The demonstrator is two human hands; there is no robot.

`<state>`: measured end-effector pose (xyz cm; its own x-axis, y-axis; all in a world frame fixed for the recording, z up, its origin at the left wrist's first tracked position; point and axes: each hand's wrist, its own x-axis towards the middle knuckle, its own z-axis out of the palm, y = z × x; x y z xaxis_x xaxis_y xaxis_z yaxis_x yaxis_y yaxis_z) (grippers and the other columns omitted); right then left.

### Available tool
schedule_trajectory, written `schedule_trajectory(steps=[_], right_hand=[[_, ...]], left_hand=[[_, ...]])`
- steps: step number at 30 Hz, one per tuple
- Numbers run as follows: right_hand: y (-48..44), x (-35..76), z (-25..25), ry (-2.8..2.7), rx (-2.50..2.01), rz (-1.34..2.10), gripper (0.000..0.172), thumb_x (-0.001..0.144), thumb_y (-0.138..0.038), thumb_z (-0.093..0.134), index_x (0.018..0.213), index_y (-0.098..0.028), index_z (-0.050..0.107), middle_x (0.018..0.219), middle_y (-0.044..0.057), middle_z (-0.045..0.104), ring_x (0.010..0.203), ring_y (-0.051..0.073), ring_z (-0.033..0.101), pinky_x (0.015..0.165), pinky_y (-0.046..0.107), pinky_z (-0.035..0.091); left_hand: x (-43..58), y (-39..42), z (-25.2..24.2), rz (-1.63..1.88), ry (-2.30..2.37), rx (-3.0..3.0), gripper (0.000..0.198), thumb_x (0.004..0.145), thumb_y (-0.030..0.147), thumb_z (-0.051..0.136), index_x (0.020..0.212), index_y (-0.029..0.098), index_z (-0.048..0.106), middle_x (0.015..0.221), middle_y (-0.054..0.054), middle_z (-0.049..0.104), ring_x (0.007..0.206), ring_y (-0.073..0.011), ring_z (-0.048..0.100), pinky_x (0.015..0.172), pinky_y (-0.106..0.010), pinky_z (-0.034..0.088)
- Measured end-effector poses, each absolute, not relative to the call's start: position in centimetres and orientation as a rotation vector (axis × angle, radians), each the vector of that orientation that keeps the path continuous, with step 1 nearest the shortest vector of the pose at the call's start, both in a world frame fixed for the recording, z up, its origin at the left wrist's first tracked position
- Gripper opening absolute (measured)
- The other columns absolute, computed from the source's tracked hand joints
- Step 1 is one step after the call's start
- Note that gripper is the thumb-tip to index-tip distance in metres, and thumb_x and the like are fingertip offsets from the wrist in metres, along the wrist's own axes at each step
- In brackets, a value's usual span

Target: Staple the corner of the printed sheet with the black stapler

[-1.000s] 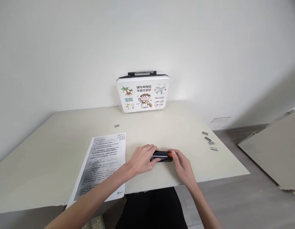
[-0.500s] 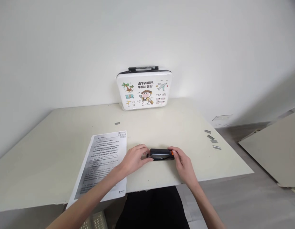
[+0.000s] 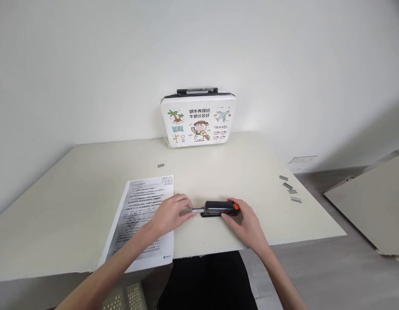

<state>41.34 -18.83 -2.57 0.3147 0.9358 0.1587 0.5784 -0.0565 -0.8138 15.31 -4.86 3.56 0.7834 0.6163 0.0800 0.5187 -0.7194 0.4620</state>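
A black stapler with an orange end lies on the cream table near its front edge. A silver metal tray sticks out of its left end. My left hand pinches that silver part with thumb and fingers. My right hand is wrapped round the stapler's right, orange end and holds it down. A printed sheet of paper lies just left of my left hand, hanging a little over the table's front edge.
A white case with cartoon pictures and a black handle leans against the wall at the back. Several staple strips lie near the table's right edge, one more staple strip behind the paper. A board lies on the floor at right.
My left hand has slid leftward off the stapler, and the silver tray now shows at its left end. My right hand has kept its hold on the orange end.
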Motion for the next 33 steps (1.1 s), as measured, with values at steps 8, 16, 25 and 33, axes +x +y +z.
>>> schedule_trajectory(steps=[8, 16, 25, 33], right_hand=[[-19.0, 41.3, -2.7, -1.345, -1.759, 0.57, 0.046, 0.094, -0.055, 0.065, 0.131, -0.03, 0.06, 0.132, 0.008, 0.068, 0.119, 0.031, 0.064, 0.102, 0.052, 0.053], [-19.0, 41.2, -2.6, -1.338, -1.756, 0.579, 0.047, 0.093, -0.057, 0.065, 0.131, -0.029, 0.061, 0.131, 0.009, 0.069, 0.118, 0.032, 0.064, 0.103, 0.053, 0.052], [-19.0, 41.1, -2.4, -1.348, -1.756, 0.559, 0.045, 0.094, -0.056, 0.064, 0.13, -0.03, 0.062, 0.13, 0.008, 0.07, 0.116, 0.031, 0.064, 0.1, 0.051, 0.053], [-19.0, 41.2, -2.5, -1.349, -1.766, 0.545, 0.045, 0.093, -0.057, 0.064, 0.128, -0.03, 0.063, 0.128, 0.009, 0.07, 0.116, 0.032, 0.065, 0.099, 0.052, 0.053]], left_hand=[[13.4, 0.9, 5.9, 0.264, 1.061, 2.465, 0.038, 0.097, 0.054, 0.062, 0.125, 0.028, 0.066, 0.114, -0.003, 0.075, 0.103, -0.0239, 0.069, 0.091, -0.037, 0.052], [12.8, 11.8, 3.4, 0.448, 1.767, 2.395, 0.037, 0.094, 0.032, 0.061, 0.129, 0.022, 0.065, 0.129, -0.016, 0.062, 0.126, -0.0364, 0.055, 0.108, -0.051, 0.042], [12.5, 10.7, 3.3, 0.491, 1.685, 2.328, 0.025, 0.1, 0.038, 0.053, 0.105, 0.02, 0.07, 0.118, -0.012, 0.071, 0.112, -0.0301, 0.064, 0.101, -0.044, 0.048], [13.9, -0.3, 5.5, 0.583, 1.109, 2.133, 0.038, 0.105, 0.049, 0.043, 0.12, 0.023, 0.066, 0.094, -0.002, 0.075, 0.081, -0.0173, 0.071, 0.081, -0.031, 0.056]])
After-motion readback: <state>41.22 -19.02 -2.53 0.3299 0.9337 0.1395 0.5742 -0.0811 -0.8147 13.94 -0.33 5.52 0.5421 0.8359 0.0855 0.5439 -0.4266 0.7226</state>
